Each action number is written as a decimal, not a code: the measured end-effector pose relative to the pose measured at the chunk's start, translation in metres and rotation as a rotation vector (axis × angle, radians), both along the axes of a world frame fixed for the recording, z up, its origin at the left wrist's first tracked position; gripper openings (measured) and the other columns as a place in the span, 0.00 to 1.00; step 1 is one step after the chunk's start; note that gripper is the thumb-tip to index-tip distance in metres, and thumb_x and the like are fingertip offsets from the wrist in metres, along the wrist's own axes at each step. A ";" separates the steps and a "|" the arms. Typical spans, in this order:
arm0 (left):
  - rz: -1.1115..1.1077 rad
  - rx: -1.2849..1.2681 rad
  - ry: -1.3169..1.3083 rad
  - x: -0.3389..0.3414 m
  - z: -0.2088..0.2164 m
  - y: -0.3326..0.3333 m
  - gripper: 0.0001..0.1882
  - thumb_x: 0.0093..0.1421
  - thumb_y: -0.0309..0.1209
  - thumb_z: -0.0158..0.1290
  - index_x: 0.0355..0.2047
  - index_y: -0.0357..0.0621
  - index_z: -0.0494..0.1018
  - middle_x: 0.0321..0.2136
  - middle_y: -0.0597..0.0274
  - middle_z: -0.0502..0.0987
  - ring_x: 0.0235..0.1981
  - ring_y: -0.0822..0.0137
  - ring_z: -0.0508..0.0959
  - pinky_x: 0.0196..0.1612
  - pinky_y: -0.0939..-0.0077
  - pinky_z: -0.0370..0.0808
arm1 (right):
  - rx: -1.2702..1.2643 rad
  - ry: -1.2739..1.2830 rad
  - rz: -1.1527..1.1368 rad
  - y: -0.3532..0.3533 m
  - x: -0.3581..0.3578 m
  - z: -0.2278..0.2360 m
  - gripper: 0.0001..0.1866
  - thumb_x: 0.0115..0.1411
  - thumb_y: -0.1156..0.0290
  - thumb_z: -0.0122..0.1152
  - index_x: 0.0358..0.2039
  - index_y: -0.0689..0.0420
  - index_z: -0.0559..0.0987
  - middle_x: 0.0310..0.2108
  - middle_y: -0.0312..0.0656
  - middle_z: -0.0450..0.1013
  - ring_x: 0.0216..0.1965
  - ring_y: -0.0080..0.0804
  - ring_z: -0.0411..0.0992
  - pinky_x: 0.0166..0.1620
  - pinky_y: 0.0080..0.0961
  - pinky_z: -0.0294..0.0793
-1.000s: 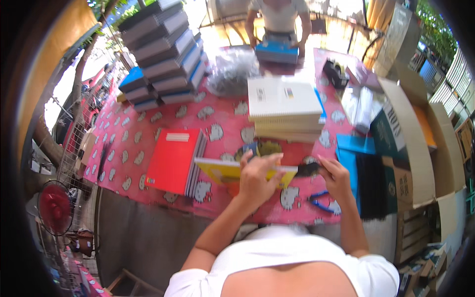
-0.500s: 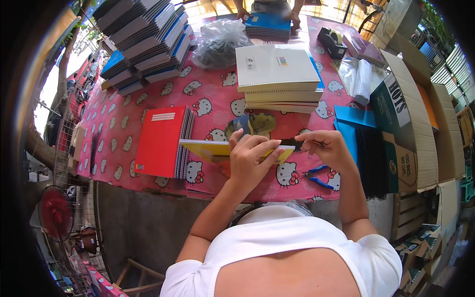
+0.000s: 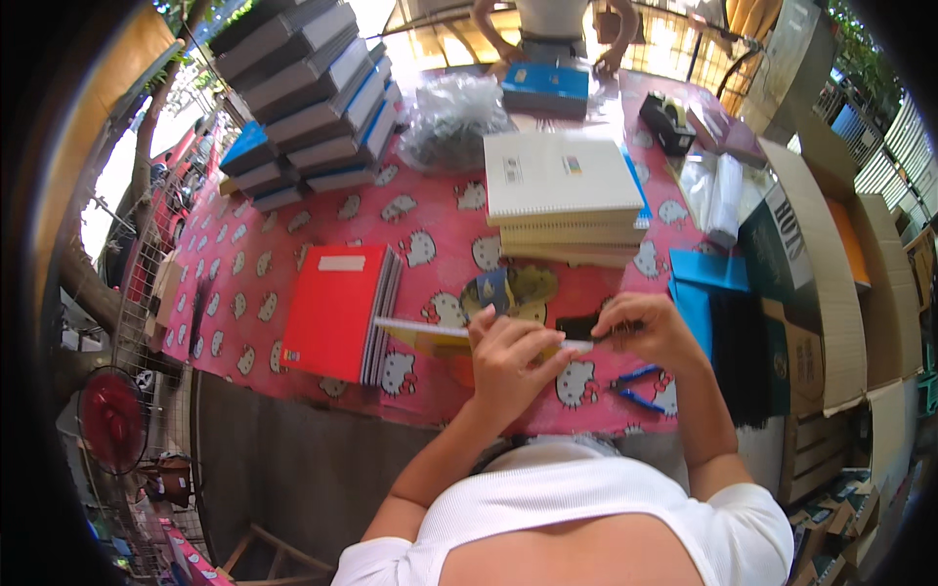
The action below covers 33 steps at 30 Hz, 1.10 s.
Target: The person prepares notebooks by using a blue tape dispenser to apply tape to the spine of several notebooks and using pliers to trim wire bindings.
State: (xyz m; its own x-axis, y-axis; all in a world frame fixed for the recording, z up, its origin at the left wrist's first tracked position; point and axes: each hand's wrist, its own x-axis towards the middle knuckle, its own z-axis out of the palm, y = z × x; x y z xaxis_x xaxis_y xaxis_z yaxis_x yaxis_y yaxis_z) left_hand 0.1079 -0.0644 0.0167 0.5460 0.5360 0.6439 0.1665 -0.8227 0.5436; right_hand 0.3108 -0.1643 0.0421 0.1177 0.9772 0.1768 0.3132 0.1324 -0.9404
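Note:
My left hand grips a thin yellow notebook near its middle, and the notebook stands on edge with its pale edge facing up. At that edge's right end, the fingers of my right hand are pinched together. Something small and dark shows by those fingertips, too blurred to name. Blue-handled pliers lie on the table just below my right hand. Left of the yellow notebook rests a stack of red spiral notebooks. Behind my hands is a pile of cream-covered spiral notebooks.
Tall notebook stacks stand far left, beside a clear plastic bag. A bundle of black coils, a cardboard box and a tape dispenser are on the right. Across the table, a person's hands touch blue notebooks.
My right hand has moved in to the notebook's right end, and its fingers have closed there. My left hand keeps its hold. The whole view has shifted slightly.

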 end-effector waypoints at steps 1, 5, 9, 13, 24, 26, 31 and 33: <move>0.003 0.004 -0.004 0.000 0.001 0.001 0.11 0.44 0.40 0.67 0.23 0.50 0.80 0.25 0.68 0.78 0.29 0.69 0.76 0.54 0.63 0.59 | 0.031 -0.042 0.002 0.001 0.000 0.002 0.11 0.43 0.83 0.70 0.30 0.60 0.82 0.30 0.36 0.75 0.30 0.24 0.72 0.32 0.19 0.70; -0.013 -0.021 0.008 0.002 0.006 0.000 0.11 0.43 0.39 0.68 0.24 0.49 0.81 0.24 0.70 0.78 0.29 0.72 0.76 0.55 0.64 0.57 | 0.026 -0.136 -0.052 -0.004 -0.007 0.008 0.11 0.44 0.83 0.69 0.31 0.60 0.81 0.28 0.36 0.74 0.30 0.25 0.73 0.32 0.20 0.70; -0.011 -0.010 -0.003 0.003 0.004 0.003 0.11 0.43 0.40 0.68 0.23 0.50 0.81 0.22 0.71 0.77 0.27 0.74 0.75 0.55 0.65 0.57 | -0.024 -0.170 0.003 -0.004 -0.006 0.008 0.13 0.46 0.84 0.66 0.34 0.61 0.80 0.29 0.38 0.74 0.29 0.25 0.71 0.30 0.20 0.68; -0.009 0.000 -0.025 0.004 -0.001 0.002 0.11 0.43 0.41 0.68 0.23 0.51 0.81 0.20 0.73 0.76 0.26 0.75 0.74 0.54 0.66 0.58 | -0.026 -0.101 -0.006 -0.003 -0.005 0.004 0.10 0.53 0.77 0.65 0.37 0.61 0.82 0.28 0.38 0.74 0.29 0.24 0.71 0.30 0.20 0.68; -0.001 0.041 -0.039 0.002 -0.002 -0.001 0.11 0.43 0.40 0.68 0.24 0.52 0.81 0.19 0.74 0.75 0.26 0.75 0.74 0.53 0.67 0.58 | -0.039 0.032 0.046 0.002 -0.010 -0.002 0.10 0.54 0.72 0.67 0.37 0.61 0.83 0.24 0.35 0.75 0.28 0.18 0.71 0.30 0.16 0.68; 0.000 0.039 -0.041 0.002 -0.002 -0.001 0.11 0.43 0.41 0.68 0.24 0.52 0.81 0.19 0.74 0.75 0.26 0.75 0.74 0.53 0.67 0.58 | -0.148 0.269 0.021 0.001 -0.008 -0.003 0.09 0.53 0.74 0.68 0.35 0.62 0.83 0.24 0.36 0.76 0.29 0.17 0.71 0.30 0.18 0.68; -0.034 0.027 -0.049 0.001 -0.002 0.001 0.11 0.42 0.40 0.69 0.24 0.52 0.82 0.20 0.73 0.75 0.26 0.75 0.74 0.53 0.67 0.58 | -0.113 0.202 0.055 0.003 -0.003 -0.001 0.09 0.47 0.79 0.71 0.31 0.62 0.84 0.24 0.37 0.77 0.27 0.18 0.70 0.29 0.19 0.68; -0.039 0.027 -0.053 0.001 -0.003 0.001 0.11 0.42 0.40 0.69 0.24 0.52 0.82 0.20 0.73 0.75 0.26 0.75 0.74 0.53 0.67 0.58 | -0.103 0.184 0.075 0.003 -0.001 -0.002 0.09 0.46 0.79 0.72 0.31 0.63 0.83 0.24 0.37 0.76 0.26 0.18 0.70 0.29 0.18 0.67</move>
State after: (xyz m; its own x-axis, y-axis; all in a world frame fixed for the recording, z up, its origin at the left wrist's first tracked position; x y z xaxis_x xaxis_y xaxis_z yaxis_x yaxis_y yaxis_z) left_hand 0.1089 -0.0633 0.0134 0.5308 0.4973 0.6863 0.1054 -0.8422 0.5288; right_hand 0.3099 -0.1608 0.0398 0.0653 0.9962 0.0581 0.1276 0.0494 -0.9906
